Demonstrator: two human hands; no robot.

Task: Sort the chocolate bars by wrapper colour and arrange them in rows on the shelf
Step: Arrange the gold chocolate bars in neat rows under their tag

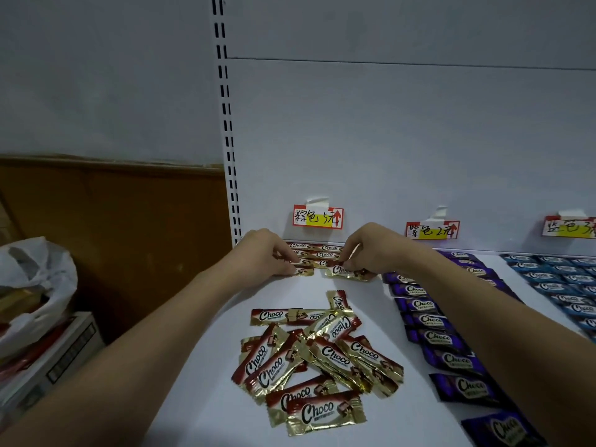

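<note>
Two hands at the shelf's [225, 398] back edge, under the brown price tag [318, 216]: left hand [267, 253] with its grip pinched on one brown bar [303, 271] at the left end of the brown rows [317, 251], right hand [367, 245] with its grip pinched on another brown bar [346, 271] just beside. Loose brown pile [317, 359] mid-shelf toward the front edge. Purple bars [435, 321] in columns to the right, blue bars [561, 279] near the right edge.
</note>
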